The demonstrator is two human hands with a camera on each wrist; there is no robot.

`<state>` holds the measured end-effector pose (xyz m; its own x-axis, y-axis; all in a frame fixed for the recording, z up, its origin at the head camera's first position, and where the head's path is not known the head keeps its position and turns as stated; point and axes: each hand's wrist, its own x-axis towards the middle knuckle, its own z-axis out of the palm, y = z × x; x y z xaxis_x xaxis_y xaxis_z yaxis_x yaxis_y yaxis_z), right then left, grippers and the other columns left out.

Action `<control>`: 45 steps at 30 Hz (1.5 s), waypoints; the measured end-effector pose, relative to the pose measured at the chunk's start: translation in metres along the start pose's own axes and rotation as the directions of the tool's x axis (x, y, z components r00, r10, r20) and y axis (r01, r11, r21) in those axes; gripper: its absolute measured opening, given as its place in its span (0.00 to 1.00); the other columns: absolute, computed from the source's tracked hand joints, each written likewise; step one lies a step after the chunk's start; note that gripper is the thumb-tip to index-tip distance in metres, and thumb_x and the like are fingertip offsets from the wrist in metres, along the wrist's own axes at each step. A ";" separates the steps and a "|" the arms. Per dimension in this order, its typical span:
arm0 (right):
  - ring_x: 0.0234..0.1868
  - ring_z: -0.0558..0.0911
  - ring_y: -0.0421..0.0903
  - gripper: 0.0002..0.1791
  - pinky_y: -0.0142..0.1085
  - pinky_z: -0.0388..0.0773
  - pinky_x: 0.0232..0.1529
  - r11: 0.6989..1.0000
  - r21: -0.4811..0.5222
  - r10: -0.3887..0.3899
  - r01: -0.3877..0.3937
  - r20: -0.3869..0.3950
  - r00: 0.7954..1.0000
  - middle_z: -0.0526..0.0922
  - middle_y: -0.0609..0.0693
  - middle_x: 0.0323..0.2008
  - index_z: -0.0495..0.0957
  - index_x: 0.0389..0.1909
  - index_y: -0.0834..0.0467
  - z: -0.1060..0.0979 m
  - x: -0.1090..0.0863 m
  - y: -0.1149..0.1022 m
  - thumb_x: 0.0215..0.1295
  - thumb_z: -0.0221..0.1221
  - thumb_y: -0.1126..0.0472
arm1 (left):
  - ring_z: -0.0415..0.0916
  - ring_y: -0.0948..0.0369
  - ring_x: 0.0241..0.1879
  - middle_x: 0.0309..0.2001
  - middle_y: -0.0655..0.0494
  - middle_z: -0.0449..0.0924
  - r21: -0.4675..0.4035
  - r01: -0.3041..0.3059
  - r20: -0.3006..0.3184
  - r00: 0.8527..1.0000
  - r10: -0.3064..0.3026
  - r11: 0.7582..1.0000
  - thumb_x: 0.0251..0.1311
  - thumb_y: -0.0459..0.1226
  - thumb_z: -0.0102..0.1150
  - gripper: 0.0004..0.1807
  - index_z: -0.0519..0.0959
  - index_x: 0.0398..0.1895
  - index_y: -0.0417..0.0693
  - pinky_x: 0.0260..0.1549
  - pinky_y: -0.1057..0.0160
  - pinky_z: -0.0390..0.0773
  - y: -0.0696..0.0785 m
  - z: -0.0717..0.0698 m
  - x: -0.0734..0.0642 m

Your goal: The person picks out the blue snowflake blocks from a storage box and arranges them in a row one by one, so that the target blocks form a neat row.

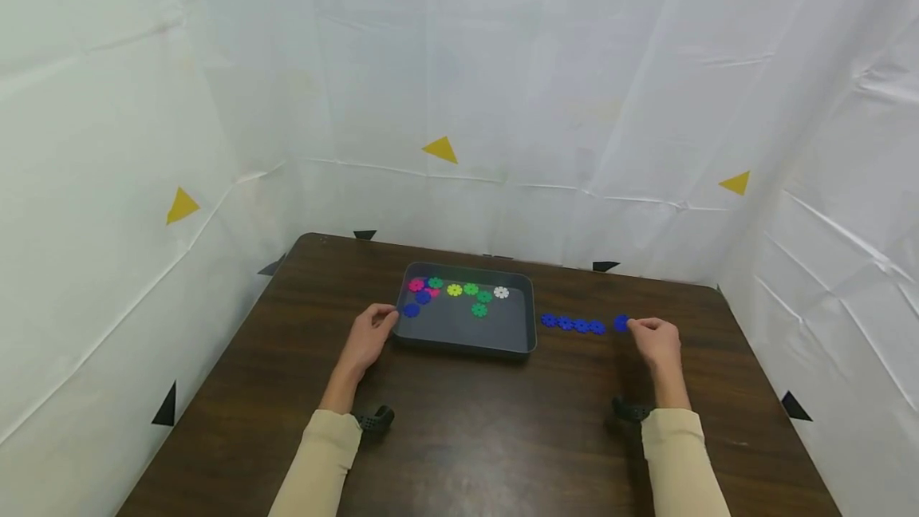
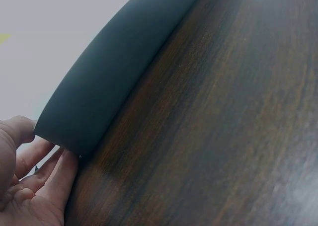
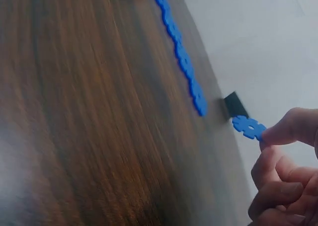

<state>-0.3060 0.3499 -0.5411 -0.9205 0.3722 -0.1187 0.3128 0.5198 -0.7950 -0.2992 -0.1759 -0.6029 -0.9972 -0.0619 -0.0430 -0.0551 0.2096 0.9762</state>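
Observation:
My right hand [image 1: 656,343] pinches a blue notched disc [image 3: 247,127] between thumb and fingertips, just over the table. To its left, a row of several blue notched discs [image 1: 581,325] lies end to end on the wood, with a gap between it and the held disc. At the left end of a dark grey tray [image 1: 459,329], my left hand [image 1: 368,337] grips the near corner. In the left wrist view the thumb is at the rim and the fingers [image 2: 62,179] reach against the lower outer wall [image 2: 94,87].
Inside the tray, loose notched discs lie mostly towards the back: pink [image 1: 416,285], blue [image 1: 411,309], yellow [image 1: 455,290], green [image 1: 479,309] and white [image 1: 501,292]. Brown wooden table [image 1: 488,429] surrounds it. White sheeting [image 1: 502,86] hangs behind and at both sides.

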 end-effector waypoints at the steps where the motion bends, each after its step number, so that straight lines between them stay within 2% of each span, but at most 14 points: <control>1: 0.53 0.78 0.60 0.25 0.48 0.77 0.49 1.000 0.024 0.017 -0.018 0.016 1.000 0.84 0.66 0.51 0.83 0.52 0.71 0.000 0.004 0.002 0.78 0.56 0.50 | 0.76 0.43 0.70 0.68 0.37 0.79 -0.002 0.000 -0.001 1.000 0.000 1.000 0.83 0.46 0.55 0.24 0.76 0.70 0.39 0.72 0.40 0.76 0.000 0.000 0.000; 3: 0.46 0.78 0.55 0.25 0.44 0.75 0.43 0.997 0.046 0.057 -0.060 0.053 0.997 0.85 0.58 0.41 0.85 0.45 0.70 -0.002 0.010 0.006 0.79 0.56 0.49 | 0.76 0.43 0.70 0.68 0.37 0.79 -0.004 -0.002 0.002 1.000 0.002 1.000 0.83 0.46 0.55 0.24 0.76 0.70 0.39 0.72 0.39 0.76 0.000 0.000 0.000; 5: 0.40 0.77 0.48 0.23 0.40 0.73 0.39 0.994 0.050 0.094 -0.099 0.100 0.991 0.84 0.49 0.33 0.85 0.42 0.68 -0.003 0.014 0.008 0.79 0.55 0.49 | 0.76 0.43 0.71 0.68 0.38 0.79 -0.005 -0.002 0.004 1.000 0.003 1.000 0.83 0.46 0.55 0.24 0.76 0.70 0.39 0.72 0.40 0.76 0.000 0.000 0.001; 9: 0.32 0.76 0.42 0.24 0.37 0.73 0.36 0.990 0.032 0.133 -0.140 0.162 0.978 0.82 0.40 0.26 0.83 0.50 0.70 -0.002 0.018 0.011 0.79 0.55 0.51 | 0.75 0.43 0.72 0.68 0.38 0.79 -0.005 -0.002 0.010 1.000 0.002 1.000 0.83 0.47 0.55 0.24 0.75 0.70 0.39 0.72 0.40 0.75 0.001 0.000 0.000; 12: 0.28 0.76 0.40 0.25 0.36 0.72 0.33 0.988 0.035 0.140 -0.148 0.176 0.974 0.82 0.40 0.25 0.80 0.56 0.71 0.000 0.021 0.012 0.78 0.55 0.51 | 0.75 0.42 0.72 0.68 0.38 0.79 -0.007 0.001 0.007 1.000 0.000 1.000 0.83 0.47 0.55 0.24 0.75 0.70 0.39 0.72 0.39 0.75 0.001 0.000 0.001; 22: 0.24 0.76 0.39 0.22 0.34 0.73 0.27 0.988 0.055 0.130 -0.143 0.197 0.972 0.83 0.40 0.24 0.81 0.55 0.71 0.004 0.032 0.014 0.79 0.56 0.54 | 0.74 0.42 0.73 0.68 0.39 0.79 0.000 0.010 0.005 1.000 -0.010 1.000 0.83 0.48 0.55 0.25 0.76 0.70 0.41 0.73 0.39 0.75 -0.001 0.000 0.000; 45: 0.21 0.77 0.39 0.19 0.34 0.72 0.23 0.990 0.043 0.123 -0.133 0.184 0.975 0.83 0.41 0.21 0.83 0.49 0.69 0.007 0.033 0.014 0.78 0.57 0.55 | 0.73 0.43 0.74 0.70 0.41 0.78 0.006 0.029 0.001 1.000 -0.029 1.000 0.82 0.50 0.55 0.24 0.76 0.70 0.45 0.74 0.38 0.73 -0.001 0.000 0.000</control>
<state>-0.3335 0.3641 -0.5602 -0.9022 0.2855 -0.3233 0.4222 0.4318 -0.7971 -0.2995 -0.1766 -0.6041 -0.9952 -0.0668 -0.0712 -0.0840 0.2138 0.9733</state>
